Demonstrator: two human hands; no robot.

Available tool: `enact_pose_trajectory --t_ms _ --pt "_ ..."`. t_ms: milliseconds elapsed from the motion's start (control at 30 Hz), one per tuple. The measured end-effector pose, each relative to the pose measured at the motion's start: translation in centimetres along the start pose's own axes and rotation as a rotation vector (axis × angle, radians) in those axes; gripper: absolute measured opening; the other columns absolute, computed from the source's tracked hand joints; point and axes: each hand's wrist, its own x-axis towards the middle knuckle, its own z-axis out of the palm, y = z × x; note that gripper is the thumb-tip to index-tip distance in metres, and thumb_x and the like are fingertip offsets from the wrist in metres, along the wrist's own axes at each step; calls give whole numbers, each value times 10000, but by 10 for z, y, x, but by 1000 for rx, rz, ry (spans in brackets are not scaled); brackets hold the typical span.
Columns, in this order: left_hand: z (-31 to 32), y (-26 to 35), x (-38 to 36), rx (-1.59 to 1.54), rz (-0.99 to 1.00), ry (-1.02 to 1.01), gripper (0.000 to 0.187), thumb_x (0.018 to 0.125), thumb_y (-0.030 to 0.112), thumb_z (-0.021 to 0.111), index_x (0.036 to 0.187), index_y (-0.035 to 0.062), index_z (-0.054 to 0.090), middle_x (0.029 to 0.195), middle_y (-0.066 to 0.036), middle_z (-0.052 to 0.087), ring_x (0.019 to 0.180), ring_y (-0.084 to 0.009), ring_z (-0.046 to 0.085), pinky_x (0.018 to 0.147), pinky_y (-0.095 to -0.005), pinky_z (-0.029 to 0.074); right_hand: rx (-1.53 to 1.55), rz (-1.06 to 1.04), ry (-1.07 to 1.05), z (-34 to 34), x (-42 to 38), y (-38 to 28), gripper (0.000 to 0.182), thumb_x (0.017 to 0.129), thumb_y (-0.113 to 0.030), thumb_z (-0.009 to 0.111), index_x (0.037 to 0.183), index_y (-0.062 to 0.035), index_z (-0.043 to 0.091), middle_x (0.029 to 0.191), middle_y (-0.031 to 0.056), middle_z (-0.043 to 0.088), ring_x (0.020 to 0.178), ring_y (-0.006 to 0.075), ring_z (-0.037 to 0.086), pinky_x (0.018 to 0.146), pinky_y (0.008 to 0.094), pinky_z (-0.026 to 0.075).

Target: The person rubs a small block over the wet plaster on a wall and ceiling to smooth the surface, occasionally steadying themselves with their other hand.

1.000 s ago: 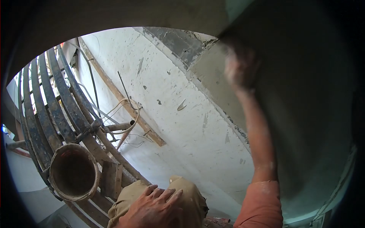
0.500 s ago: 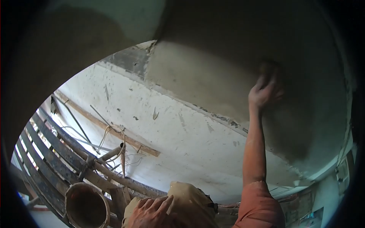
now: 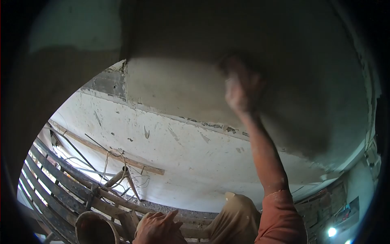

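Note:
My right hand is stretched up against a damp grey-brown plastered surface. It is blurred by motion, and its fingers are bent round a small dark thing too smeared to name, which seems pressed to the plaster. Low in the view, my left hand rests on my bent knee in tan trousers, fingers loosely stretched and nothing visible in them. A round bucket with a crusted rim stands just left of that knee.
A stained white wall lies below the plaster, along a rough broken edge. At left are dark slatted planks, a pole joint with loose wires and a long wooden batten. A bright lamp glows at lower right.
My right hand has swept left across the plaster, with the forearm now slanting. The view has shifted; my left hand stays on the knee, and the bucket sits lower in view.

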Motion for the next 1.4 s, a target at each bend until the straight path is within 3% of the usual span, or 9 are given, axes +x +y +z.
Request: enact_pose_trajectory --t_ms 100,200,267,467,700,867,1067,1167,1400 --pt "-2 13 6 13 -12 48 461 946 344 698 1316 75 640 957 -109 769 1017 -313 712 980 -454 505 -164 204 230 -10 59 47 449 1001 -307 626 1441 -219 602 1478 6 575 1205 336 559 1020 513 416" --pt "8 24 23 48 39 102 448 953 357 683 1304 81 647 971 -114 767 1038 -291 709 987 -434 493 -215 130 206 -4 85 43 454 993 -279 633 1437 -187 606 1502 -19 557 1210 317 543 1032 484 404" --pt "43 14 41 -89 -44 55 479 967 305 649 1363 38 604 1093 -150 728 1047 -318 653 949 -447 481 -133 -50 1 -9 64 29 465 983 -252 633 1444 -194 605 1506 -45 560 1203 298 527 1052 470 386" --pt "11 12 26 110 -6 18 460 968 401 645 1296 79 645 1066 -105 774 1082 -255 695 1018 -406 449 -78 -310 -117 -35 -10 74 528 943 -189 667 1465 -213 592 1485 -53 588 1184 267 525 1063 428 375" --pt "10 20 32 153 -9 -18 451 981 412 627 1277 73 654 987 -97 773 1035 -258 688 974 -402 451 59 -389 8 -24 115 71 515 932 -235 703 1440 -247 618 1508 -114 550 1171 225 516 1022 420 388" --pt "17 14 29 111 14 42 457 975 398 632 1269 50 651 1008 -103 774 1062 -257 673 989 -404 433 -48 -633 -231 -38 92 88 555 909 -204 714 1451 -254 607 1510 -115 541 1159 212 528 957 399 436" --pt "9 13 22 66 8 18 490 965 395 643 1304 41 633 1067 -113 772 1106 -257 651 1014 -403 417 10 -582 -78 -39 80 142 549 912 -211 708 1450 -254 606 1487 -113 540 1149 208 537 954 386 454" --pt "7 22 24 54 -6 28 509 964 405 645 1325 47 622 1087 -109 771 1103 -263 652 1018 -406 417 76 -649 -40 -27 119 94 554 905 -213 716 1447 -254 606 1462 -96 549 1150 209 536 945 394 463" --pt "10 14 23 55 10 60 491 963 396 652 1328 68 626 1084 -91 774 1098 -257 657 1022 -404 417 -96 -682 -208 -48 71 120 583 882 -202 737 1447 -258 605 1437 -76 555 1142 219 535 937 392 470"
